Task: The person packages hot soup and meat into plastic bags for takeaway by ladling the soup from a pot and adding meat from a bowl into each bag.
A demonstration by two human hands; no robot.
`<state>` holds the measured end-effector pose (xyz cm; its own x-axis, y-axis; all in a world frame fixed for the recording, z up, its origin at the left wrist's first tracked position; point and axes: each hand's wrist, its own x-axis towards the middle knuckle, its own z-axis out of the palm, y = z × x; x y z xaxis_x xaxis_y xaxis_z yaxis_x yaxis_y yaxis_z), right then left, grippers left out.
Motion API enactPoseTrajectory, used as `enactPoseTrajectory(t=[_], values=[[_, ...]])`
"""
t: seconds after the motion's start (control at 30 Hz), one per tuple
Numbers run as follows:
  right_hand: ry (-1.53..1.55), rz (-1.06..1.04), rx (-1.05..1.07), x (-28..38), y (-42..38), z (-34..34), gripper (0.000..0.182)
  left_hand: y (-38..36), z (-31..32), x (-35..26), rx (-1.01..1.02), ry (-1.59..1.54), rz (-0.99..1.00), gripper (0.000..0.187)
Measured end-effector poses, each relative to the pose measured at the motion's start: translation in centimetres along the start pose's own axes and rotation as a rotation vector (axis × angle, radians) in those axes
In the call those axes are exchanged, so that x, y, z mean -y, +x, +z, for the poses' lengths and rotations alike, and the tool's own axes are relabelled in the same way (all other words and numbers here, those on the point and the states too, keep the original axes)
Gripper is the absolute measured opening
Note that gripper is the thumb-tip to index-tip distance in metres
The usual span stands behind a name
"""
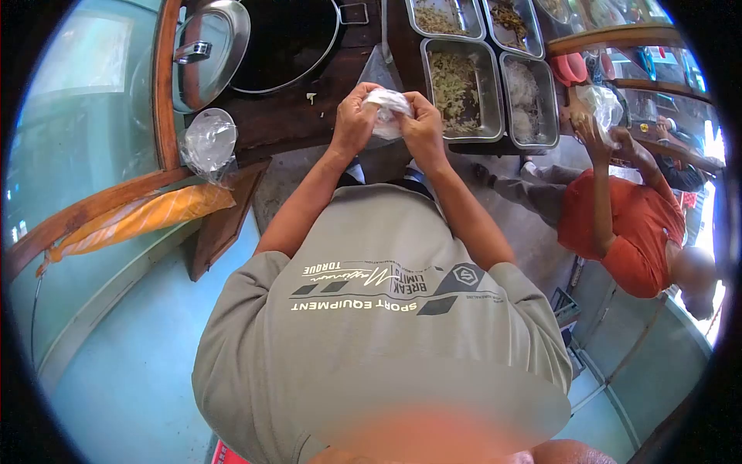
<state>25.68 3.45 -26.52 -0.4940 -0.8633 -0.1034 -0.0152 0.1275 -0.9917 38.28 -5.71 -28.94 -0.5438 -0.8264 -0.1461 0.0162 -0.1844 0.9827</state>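
Crumpled whitish plastic bag [388, 104] up between the two hands, at the near edge of the dark wooden counter [267, 124]. Left hand [355, 120] pinches its left side, right hand [423, 126] its right side, fingers closed on the plastic both sides. Contents unclear. Clear plastic piece [380, 68] just beyond the hands. Right of them, four metal trays [496, 124]: near-left one has pale greenish shredded food [456, 93], near-right one whitish strands [523, 97]. Far left, big round dark pan [282, 39], metal lid [202, 58] beside it; clear plastic bag [209, 139] nearer. Orange striped cloth [147, 219] near left. Far right, another person [622, 224], orange-red shirt, holding clear plastic.
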Motion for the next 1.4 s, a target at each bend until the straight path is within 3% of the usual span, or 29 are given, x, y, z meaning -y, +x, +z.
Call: enactPoseTrajectory(t=[0.17, 0.27, 0.37, 0.4, 0.5, 0.53, 0.63, 0.67, 0.7, 0.77, 0.87, 0.97, 1.07, 1.17, 1.33, 1.4], values=[[-0.277, 0.065, -0.008, 0.5, 0.5, 1.9, 0.009, -0.5, -1.1, -1.2, 0.005, -0.05, -0.05, 0.024], [-0.266, -0.165, -0.161, 0.8, 0.5, 3.3, 0.01, -0.3, -2.6, 0.0, 0.024, 0.054, 0.148, 0.027], [-0.494, -0.242, 0.013, -0.4, 0.3, 2.7, 0.016, -1.1, -4.7, 0.0, 0.103, 0.186, 0.019, 0.034], [-0.513, -0.257, 0.025, -1.3, 0.4, 2.8, 0.027, -1.2, -5.1, -0.2, 0.089, 0.302, 0.039, 0.041], [-0.364, -0.098, 0.222, -1.4, 0.4, 2.8, 0.031, -1.1, -6.3, 1.4, 0.04, 0.267, 0.014, 0.035], [-0.288, 0.066, 0.332, -0.9, 0.4, 2.4, 0.042, -1.0, -7.0, 1.8, -0.004, 0.217, -0.022, 0.034], [-0.319, -0.036, 0.078, -2.1, 1.2, 1.4, 0.057, -0.5, -9.5, 1.3, -0.135, 0.027, -0.091, 0.032], [-0.608, -0.199, 0.02, -4.1, 2.1, 0.3, 0.067, -0.2, -10.5, 1.5, -0.139, 0.009, -0.089, 0.026], [-0.719, -0.237, -0.084, -4.7, 2.3, 0.1, 0.063, 0.1, -11.0, 1.1, -0.135, 0.001, -0.071, 0.026], [-0.898, -0.038, -0.087, -5.7, 2.4, 0.5, 0.057, 1.0, -11.8, 0.4, -0.127, -0.012, -0.031, 0.026], [-1.016, -0.069, -0.14, -6.9, 2.0, 1.4, 0.047, 2.6, -11.8, 1.5, -0.127, 0.062, 0.012, 0.03], [-0.838, 0.113, -0.064, -7.7, 2.2, 1.2, 0.034, 3.1, -11.2, 2.4, -0.173, 0.101, 0.007, 0.035], [-0.705, -0.063, -0.055, -7.9, 2.2, 0.6, 0.021, 3.6, -10.7, 4.4, -0.196, 0.157, -0.021, 0.035], [-0.416, -0.047, -0.194, -1.6, 0.9, 0.1, 0.016, 3.4, -9.1, 2.6, -0.217, 0.057, -0.121, 0.035], [-0.094, 0.013, -0.349, 2.0, -0.3, -5.0, 0.013, 5.9, -5.2, 5.4, -0.078, 0.045, 0.106, 0.034], [-0.133, 0.0, -0.375, 2.5, -0.6, -6.7, 0.017, 6.8, -3.7, 6.3, -0.01, 0.343, 0.191, 0.036]])
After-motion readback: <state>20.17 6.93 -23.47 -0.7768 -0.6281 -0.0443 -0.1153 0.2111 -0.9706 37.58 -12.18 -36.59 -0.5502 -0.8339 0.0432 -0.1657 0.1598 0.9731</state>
